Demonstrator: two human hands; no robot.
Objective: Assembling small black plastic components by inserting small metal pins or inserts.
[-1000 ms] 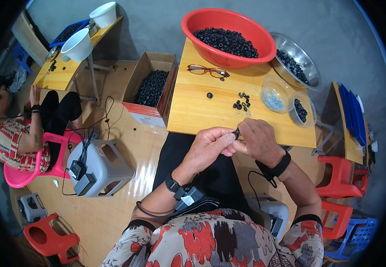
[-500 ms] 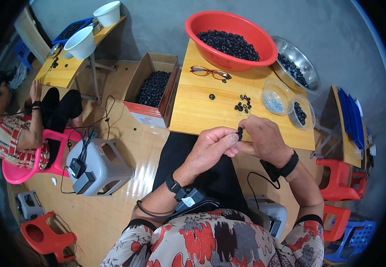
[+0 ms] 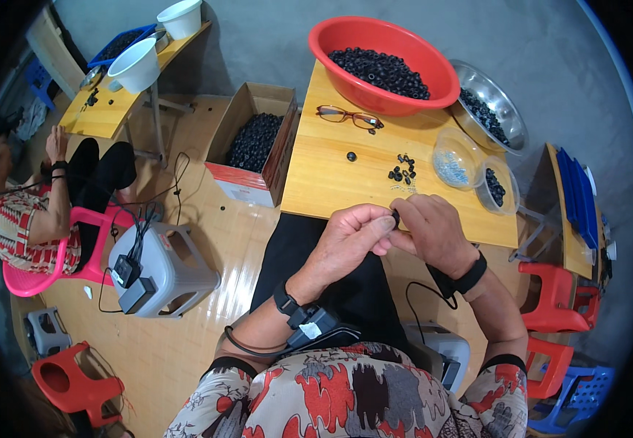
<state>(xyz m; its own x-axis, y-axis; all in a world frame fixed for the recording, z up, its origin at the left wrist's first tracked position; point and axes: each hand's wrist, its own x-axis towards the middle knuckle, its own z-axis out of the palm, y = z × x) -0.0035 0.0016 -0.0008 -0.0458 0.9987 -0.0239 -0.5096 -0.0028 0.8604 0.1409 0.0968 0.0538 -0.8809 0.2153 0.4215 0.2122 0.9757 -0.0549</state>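
Note:
A small black part (image 3: 395, 218) sits between my two hands, just over the near edge of the wooden table (image 3: 316, 179); fingers cover most of it. My left hand (image 3: 356, 235) is closed, pinching with thumb and fingers. Curled fingers of my right hand (image 3: 439, 228) meet the same part from the other side. Just beyond them lies a loose group of small black parts (image 3: 404, 169), with tiny pale pieces (image 3: 402, 188) beside it. A single round black part (image 3: 351, 156) rests further left. Two clear tubs stand at the right, one with pale blue bits (image 3: 450, 169), the other with black parts (image 3: 494, 188).
At the table's back are a red basin (image 3: 318, 38) of black parts, a steel bowl (image 3: 515, 124) and eyeglasses (image 3: 347, 117). A cardboard box (image 3: 218, 157) of black parts stands left. Another person (image 3: 28, 219) sits far left, near a grey stool (image 3: 178, 277). Red stools (image 3: 550, 296) stand right.
The black part was partly exposed above my left thumb; now my fingers have closed over more of it. My right fingers have curled in slightly. The view has shifted a little.

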